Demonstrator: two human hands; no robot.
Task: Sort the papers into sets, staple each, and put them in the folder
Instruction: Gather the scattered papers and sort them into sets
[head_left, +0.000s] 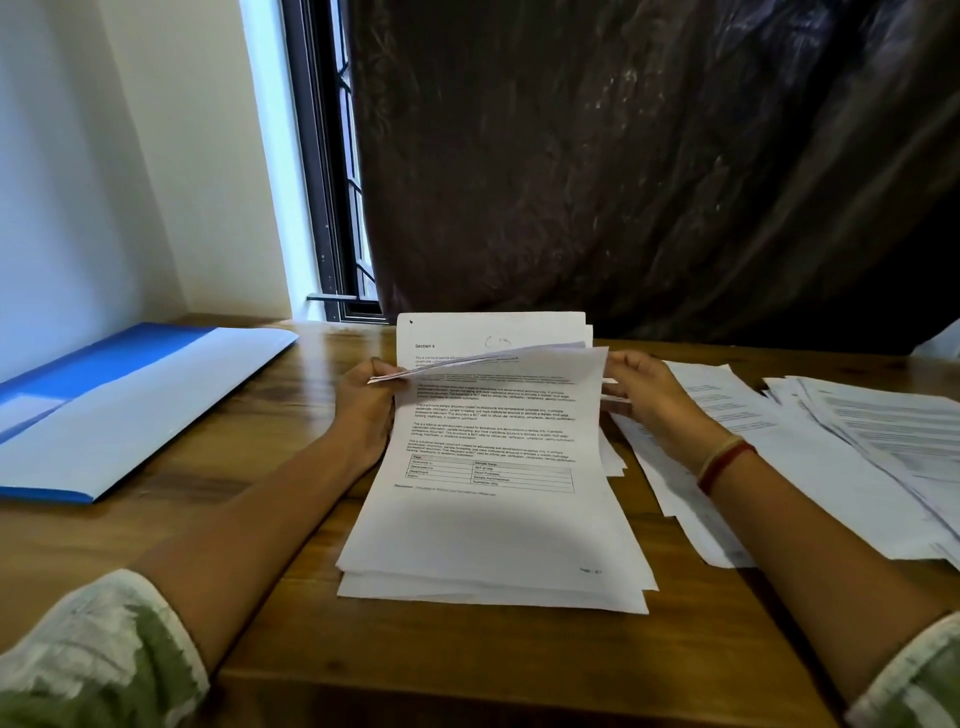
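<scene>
A stack of printed white papers (493, 525) stands tilted in front of me, its lower edge resting on the wooden table (467, 670). The front page reads "Section 4" and carries a small table. My left hand (366, 410) grips the stack's left edge and pinches a sheet (519, 361) folded over near the top. My right hand (649, 400) holds the stack's right edge. A blue folder (130, 405) lies open flat at the left, apart from both hands. No stapler is in view.
More loose printed sheets (841, 457) lie fanned out on the table at the right, some reaching past the frame edge. A dark curtain (649, 156) hangs behind the table, with a window frame (332, 208) and a white wall at the left.
</scene>
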